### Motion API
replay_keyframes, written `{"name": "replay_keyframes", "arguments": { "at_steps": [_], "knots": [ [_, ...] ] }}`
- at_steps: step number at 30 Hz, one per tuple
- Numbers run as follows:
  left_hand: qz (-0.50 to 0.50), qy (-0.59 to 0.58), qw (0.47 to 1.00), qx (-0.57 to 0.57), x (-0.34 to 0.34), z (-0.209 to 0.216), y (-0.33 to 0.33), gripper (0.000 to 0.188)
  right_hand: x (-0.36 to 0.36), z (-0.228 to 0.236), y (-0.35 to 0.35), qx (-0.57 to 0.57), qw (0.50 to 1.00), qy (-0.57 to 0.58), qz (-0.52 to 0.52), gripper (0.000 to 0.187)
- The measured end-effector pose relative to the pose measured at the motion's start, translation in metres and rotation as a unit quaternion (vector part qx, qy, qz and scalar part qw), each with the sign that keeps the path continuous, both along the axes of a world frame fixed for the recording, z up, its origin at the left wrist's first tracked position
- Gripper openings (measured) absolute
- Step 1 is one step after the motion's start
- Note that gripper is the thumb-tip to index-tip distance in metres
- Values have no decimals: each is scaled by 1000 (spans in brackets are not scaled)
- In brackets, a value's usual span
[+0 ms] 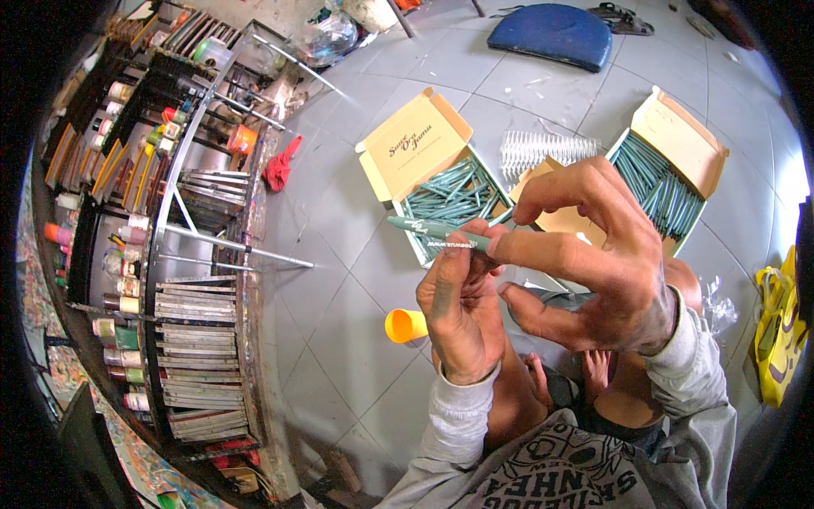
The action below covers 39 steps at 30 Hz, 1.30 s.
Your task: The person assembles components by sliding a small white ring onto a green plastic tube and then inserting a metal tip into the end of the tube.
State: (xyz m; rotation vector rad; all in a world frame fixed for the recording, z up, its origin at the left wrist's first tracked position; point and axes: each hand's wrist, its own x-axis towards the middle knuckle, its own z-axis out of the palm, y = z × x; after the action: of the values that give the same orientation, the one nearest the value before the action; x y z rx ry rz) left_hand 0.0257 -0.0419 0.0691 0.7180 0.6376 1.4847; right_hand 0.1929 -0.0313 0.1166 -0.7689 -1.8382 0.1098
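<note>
A teal pen [434,231] with white print lies nearly level above the boxes, its tapered end toward the left. My left hand [462,310] pinches it from below between thumb and fingers. Close by on the right, my right hand [593,254] has its bent fingers apart, with a fingertip at or beside the pen's right end; contact there is unclear. Behind the hands stands an open cardboard box [426,123] of loose teal pens [454,191]. To its right is a second open box [678,136] with more teal pens [653,191] lying more in line.
A yellow cup [406,325] lies on the tiled floor [326,356] left of my legs. Clear ridged plastic [543,154] sits between the boxes. A metal-framed rack [199,339] with jars fills the left. Farther off is a blue seat pad [549,36]; a yellow bag [780,327] is at right.
</note>
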Motion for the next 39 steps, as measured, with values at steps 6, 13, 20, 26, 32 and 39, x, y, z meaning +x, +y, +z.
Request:
{"name": "replay_keyframes", "arguments": {
  "at_steps": [6, 13, 20, 26, 32, 39],
  "knots": [
    [24, -3, 1000, -3, 0, -5, 2, 35, 4, -4, 3, 27, 1000, -7, 0, 36],
    [36, -4, 999, -5, 2, -3, 3, 36, 6, -3, 2, 7, 1000, 3, 3, 33],
    [51, 0, 999, 6, 3, -1, 4, 35, 7, -2, 2, -4, 1000, 3, 6, 32],
    [65, 5, 998, -5, 4, 1, 5, 36, 10, 0, 0, -13, 1000, -5, 9, 32],
    [102, 17, 995, 12, 7, 5, 5, 35, 10, 0, 1, -14, 1000, -5, 11, 32],
    [128, 38, 991, 15, 7, 5, 6, 34, 11, 0, 1, -15, 1000, -4, 11, 32]
  ]
}}
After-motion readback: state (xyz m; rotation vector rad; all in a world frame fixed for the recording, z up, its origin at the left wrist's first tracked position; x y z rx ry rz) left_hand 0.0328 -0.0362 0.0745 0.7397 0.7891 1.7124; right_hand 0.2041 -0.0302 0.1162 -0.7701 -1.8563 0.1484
